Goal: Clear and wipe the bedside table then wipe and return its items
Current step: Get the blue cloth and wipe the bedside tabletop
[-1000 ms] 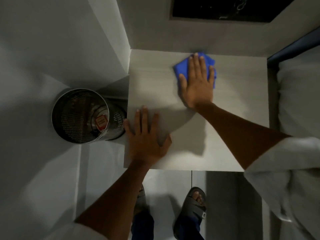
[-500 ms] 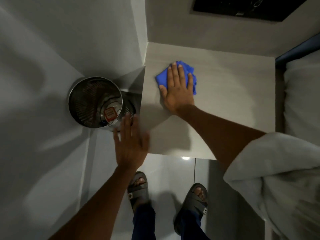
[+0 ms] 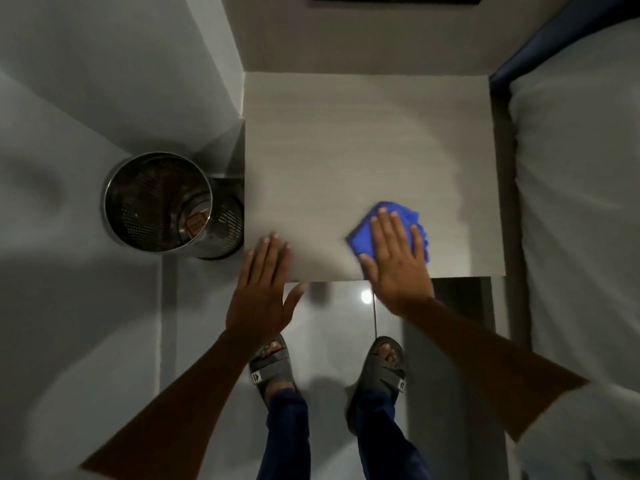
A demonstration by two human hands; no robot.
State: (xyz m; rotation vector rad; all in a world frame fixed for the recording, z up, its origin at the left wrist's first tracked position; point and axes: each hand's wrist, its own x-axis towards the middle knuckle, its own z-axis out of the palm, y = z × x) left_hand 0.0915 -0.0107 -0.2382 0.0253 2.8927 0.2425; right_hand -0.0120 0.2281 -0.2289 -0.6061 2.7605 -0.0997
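The bedside table [image 3: 346,140] has a pale wood-grain top with nothing on it but a blue cloth [image 3: 360,239]. The cloth lies near the table's front edge, right of centre. My right hand [image 3: 396,258] presses flat on the cloth, fingers spread. My left hand [image 3: 265,292] hovers open at the front left corner, fingertips over the table edge, holding nothing.
A perforated steel waste bin [image 3: 166,202] with some litter inside stands on the floor left of the table. A bed with white bedding [image 3: 575,202] runs along the right. White walls close in at left and back. My sandalled feet [image 3: 273,365] stand on the tiled floor.
My right hand has slid the blue cloth from the table's back left toward the front right. My left hand left the tabletop and now hovers at the front left corner.
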